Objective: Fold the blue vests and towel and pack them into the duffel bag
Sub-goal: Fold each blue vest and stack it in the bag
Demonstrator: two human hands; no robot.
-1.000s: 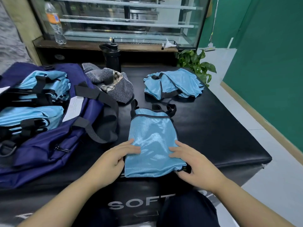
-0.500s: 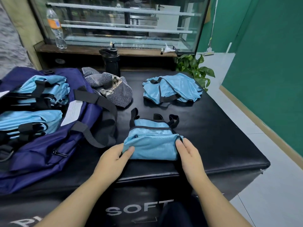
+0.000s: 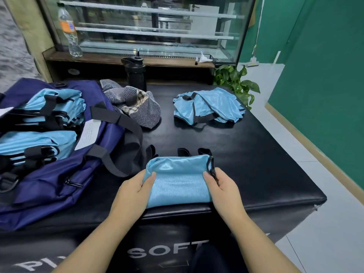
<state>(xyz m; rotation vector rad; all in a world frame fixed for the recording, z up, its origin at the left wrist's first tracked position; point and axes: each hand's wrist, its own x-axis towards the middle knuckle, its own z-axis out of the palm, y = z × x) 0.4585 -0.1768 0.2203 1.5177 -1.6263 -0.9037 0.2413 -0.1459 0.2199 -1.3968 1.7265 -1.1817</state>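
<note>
Sky-blue shiny mesh vest with black trim lies folded to a compact rectangle at the near edge of the black padded vinyl desk. Head view: left hand and right hand pinch its two short ends, thumbs on top, fingers curled under. We judge the fabric slippery; lift both ends level so the fold holds, black straps tucked. Navy nylon duffel bag sits open just left, folded vests inside. Crumpled blue vest and grey ribbed towel wait further back.
</note>
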